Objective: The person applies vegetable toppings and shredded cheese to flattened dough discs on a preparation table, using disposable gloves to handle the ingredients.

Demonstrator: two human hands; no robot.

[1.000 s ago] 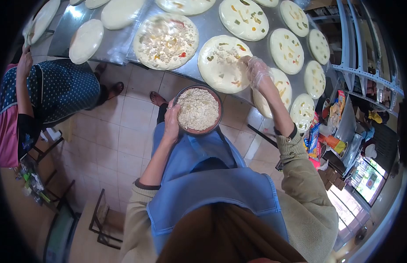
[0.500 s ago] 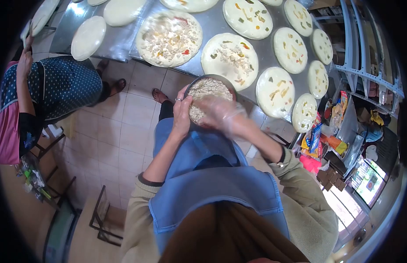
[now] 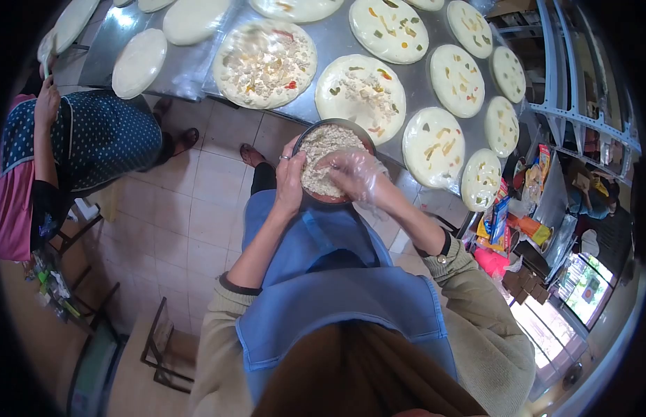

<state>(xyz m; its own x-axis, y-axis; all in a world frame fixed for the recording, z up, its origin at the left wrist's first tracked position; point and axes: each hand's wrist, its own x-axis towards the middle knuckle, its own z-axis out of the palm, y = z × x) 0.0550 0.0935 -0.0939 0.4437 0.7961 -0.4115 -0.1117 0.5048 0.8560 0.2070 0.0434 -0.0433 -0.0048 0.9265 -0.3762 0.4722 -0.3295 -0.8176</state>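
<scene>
A round dark-rimmed bowl (image 3: 329, 147) of pale crumbly filling is held in front of my body. My left hand (image 3: 289, 182) grips its left side, with a ring on one finger. Over the bowl's right side, my right hand (image 3: 354, 174) wears a clear plastic glove, its curled fingertips in the crumbs. Just beyond the bowl, a dough round (image 3: 361, 99) carries pepper strips and a patch of crumbs. To its left, another round (image 3: 265, 64) is more widely covered with crumbs and pepper pieces.
More dough rounds with pepper strips lie on the metal table (image 3: 316, 31), and plain rounds at its left. A co-worker in a dotted apron (image 3: 111, 128) stands at the left, holding a utensil. Shelving (image 3: 580, 115) and colourful packages (image 3: 500, 222) are at the right.
My right hand, blurred by motion before, now shows clearly with its fingers in the crumbs. The co-worker's hand and utensil have shifted slightly.
</scene>
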